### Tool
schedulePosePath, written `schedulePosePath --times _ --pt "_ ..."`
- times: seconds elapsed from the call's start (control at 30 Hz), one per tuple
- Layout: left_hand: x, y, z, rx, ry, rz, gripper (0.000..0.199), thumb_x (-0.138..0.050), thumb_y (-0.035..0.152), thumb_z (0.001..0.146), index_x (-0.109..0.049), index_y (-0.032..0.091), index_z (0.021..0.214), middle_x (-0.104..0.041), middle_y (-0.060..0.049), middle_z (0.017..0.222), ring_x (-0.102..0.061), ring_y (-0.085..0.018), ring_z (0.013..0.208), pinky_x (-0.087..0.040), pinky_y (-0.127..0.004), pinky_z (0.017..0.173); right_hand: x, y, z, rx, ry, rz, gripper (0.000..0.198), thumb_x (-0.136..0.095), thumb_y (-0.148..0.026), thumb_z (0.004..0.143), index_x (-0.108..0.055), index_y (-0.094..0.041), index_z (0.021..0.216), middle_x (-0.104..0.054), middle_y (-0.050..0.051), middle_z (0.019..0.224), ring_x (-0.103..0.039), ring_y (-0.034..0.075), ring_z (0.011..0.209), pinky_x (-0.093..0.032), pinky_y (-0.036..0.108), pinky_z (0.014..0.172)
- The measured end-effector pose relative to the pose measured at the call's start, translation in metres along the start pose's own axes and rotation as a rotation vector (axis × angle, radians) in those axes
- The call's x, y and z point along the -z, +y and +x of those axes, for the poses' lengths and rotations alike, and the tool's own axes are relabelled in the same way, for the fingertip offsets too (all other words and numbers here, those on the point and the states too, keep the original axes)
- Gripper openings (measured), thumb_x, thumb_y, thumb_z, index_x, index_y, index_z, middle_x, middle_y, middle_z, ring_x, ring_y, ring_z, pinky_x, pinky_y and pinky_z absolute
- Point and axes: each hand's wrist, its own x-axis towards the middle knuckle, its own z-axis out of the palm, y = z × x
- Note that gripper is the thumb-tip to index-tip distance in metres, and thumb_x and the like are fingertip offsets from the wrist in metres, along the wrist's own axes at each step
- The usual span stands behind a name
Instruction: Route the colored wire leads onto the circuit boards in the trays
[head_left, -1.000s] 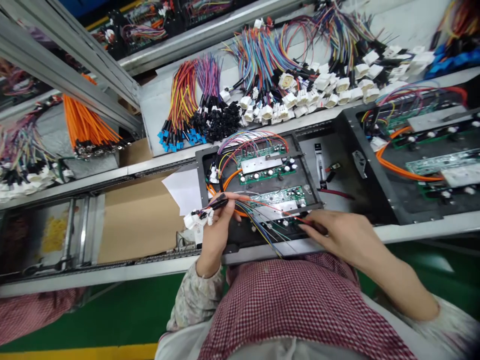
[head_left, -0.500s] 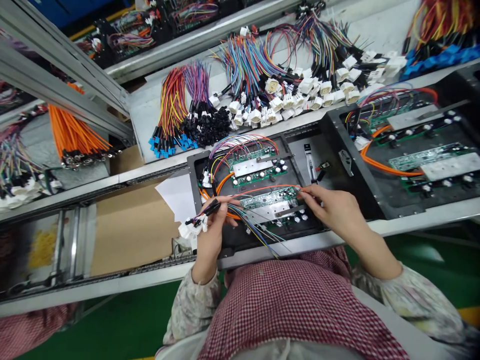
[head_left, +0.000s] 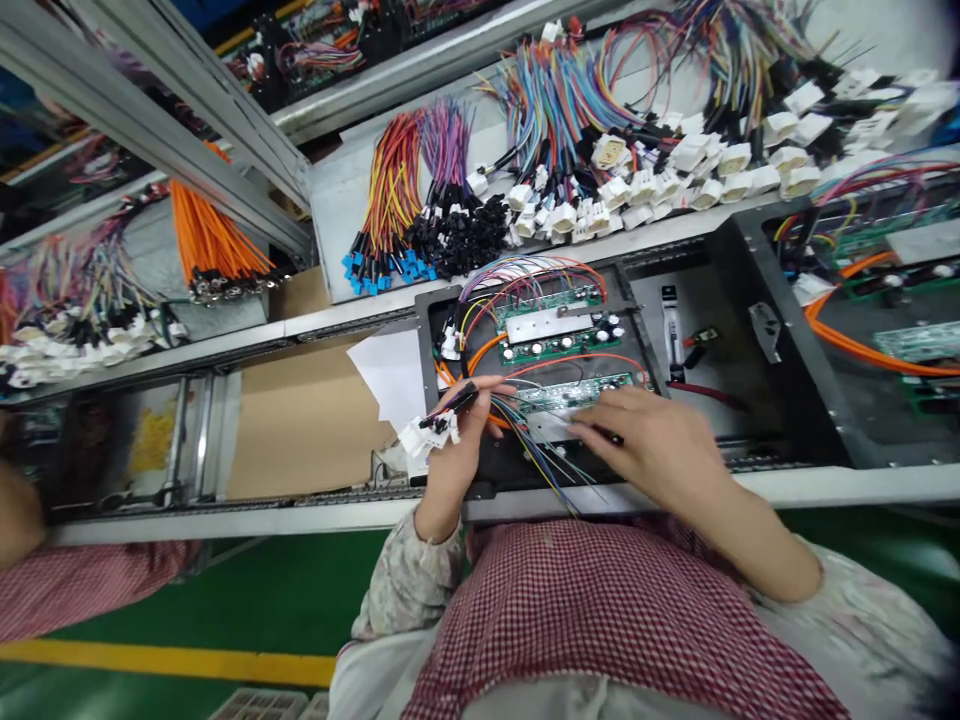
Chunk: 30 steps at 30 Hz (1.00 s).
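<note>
A worker's left hand [head_left: 461, 445] pinches a wire bundle [head_left: 529, 432] above the near side of a black case [head_left: 426, 350], white plugs [head_left: 427, 435] hanging to one side, loose ends fanning toward the worker. The right hand [head_left: 652, 435] curls over the lower circuit board [head_left: 592, 387], thumb and fingers close together; whether they grip a wire cannot be told. The crowded, similar strands could lead to a wrong pick, and a tug on the bundle could drag the red wire [head_left: 577, 358] off the board's far corner. Half a second earlier, the right hand was at that corner, holding the red wire; now it is lower, away from it.
</note>
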Motion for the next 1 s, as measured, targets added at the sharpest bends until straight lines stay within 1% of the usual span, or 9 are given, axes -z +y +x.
schedulePosePath --times 0.1,0.2,0.27,0.47,0.6,0.73,0.87,0.93,1.0 --pt "0.001 0.001 -0.001 0.025 0.018 -0.003 0.021 -0.063 0.04 0.096 -0.071 0.023 0.105 -0.073 -0.005 0.109 -0.064 -0.007 0.056 -0.056 -0.02 0.053 -0.017 -0.006 0.017 -0.028 -0.025 0.074 0.033 -0.043 -0.035 0.101 -0.072 -0.023 0.091 -0.074 0.005 0.086 -0.068 0.019 0.076 -0.045 0.03 0.065" --pt "0.003 0.001 -0.001 0.036 -0.003 -0.029 0.024 -0.063 0.043 0.095 -0.071 0.023 0.105 -0.074 -0.005 0.097 -0.071 -0.012 0.068 -0.058 -0.02 0.052 -0.034 -0.002 0.029 -0.073 -0.038 0.082 0.027 -0.045 -0.032 0.098 -0.07 -0.023 0.1 -0.076 0.005 0.088 -0.068 0.019 0.072 -0.043 0.03 0.061" --pt "0.004 0.0 -0.001 0.035 -0.015 -0.042 0.024 -0.063 0.042 0.095 -0.071 0.023 0.106 -0.074 -0.005 0.093 -0.072 -0.014 0.074 -0.058 -0.019 0.052 -0.042 0.0 0.034 -0.066 -0.086 0.048 0.025 -0.047 -0.03 0.095 -0.07 -0.023 0.098 -0.076 0.004 0.085 -0.068 0.019 0.069 -0.04 0.03 0.058" --pt "0.005 -0.002 -0.001 0.029 -0.032 -0.034 0.022 -0.061 0.038 0.096 -0.071 0.022 0.108 -0.076 -0.005 0.097 -0.071 -0.012 0.07 -0.057 -0.019 0.053 -0.052 0.002 0.037 -0.058 -0.116 0.001 0.023 -0.05 -0.029 0.092 -0.072 -0.023 0.092 -0.076 0.003 0.079 -0.067 0.019 0.064 -0.034 0.029 0.056" --pt "0.005 -0.002 -0.001 0.032 -0.04 -0.043 0.021 -0.062 0.036 0.096 -0.07 0.021 0.109 -0.077 -0.006 0.095 -0.073 -0.013 0.075 -0.057 -0.019 0.054 -0.056 0.005 0.039 -0.042 -0.121 0.014 0.024 -0.051 -0.029 0.091 -0.074 -0.024 0.093 -0.076 0.003 0.078 -0.067 0.018 0.063 -0.035 0.029 0.055" --pt "0.004 -0.002 0.0 0.016 -0.015 0.001 0.02 -0.062 0.036 0.096 -0.071 0.022 0.107 -0.077 -0.005 0.094 -0.074 -0.015 0.079 -0.056 -0.021 0.054 -0.049 0.0 0.039 -0.015 -0.118 -0.031 0.026 -0.051 -0.031 0.093 -0.077 -0.025 0.093 -0.077 0.004 0.083 -0.069 0.02 0.068 -0.037 0.029 0.055" --pt "0.004 -0.001 0.001 0.006 -0.005 0.017 0.018 -0.062 0.035 0.096 -0.071 0.023 0.105 -0.078 -0.006 0.092 -0.074 -0.016 0.082 -0.053 -0.021 0.054 -0.025 -0.008 0.019 -0.038 -0.026 -0.025 0.031 -0.052 -0.044 0.096 -0.076 -0.025 0.1 -0.077 0.005 0.088 -0.07 0.021 0.071 -0.042 0.031 0.058" --pt "0.004 -0.001 0.001 0.008 -0.001 0.003 0.019 -0.061 0.036 0.097 -0.071 0.022 0.104 -0.077 -0.006 0.091 -0.074 -0.017 0.082 -0.053 -0.021 0.054 -0.013 -0.007 0.005 -0.014 -0.083 -0.063 0.034 -0.051 -0.048 0.096 -0.076 -0.025 0.091 -0.076 0.005 0.083 -0.068 0.021 0.066 -0.04 0.031 0.054" --pt "0.004 -0.002 0.002 0.016 0.003 -0.018 0.021 -0.061 0.039 0.097 -0.07 0.022 0.104 -0.077 -0.006 0.093 -0.072 -0.014 0.074 -0.053 -0.021 0.053 -0.007 -0.003 -0.004 -0.014 -0.136 -0.098 0.039 -0.047 -0.047 0.098 -0.073 -0.025 0.079 -0.075 0.004 0.077 -0.066 0.02 0.061 -0.035 0.031 0.051"
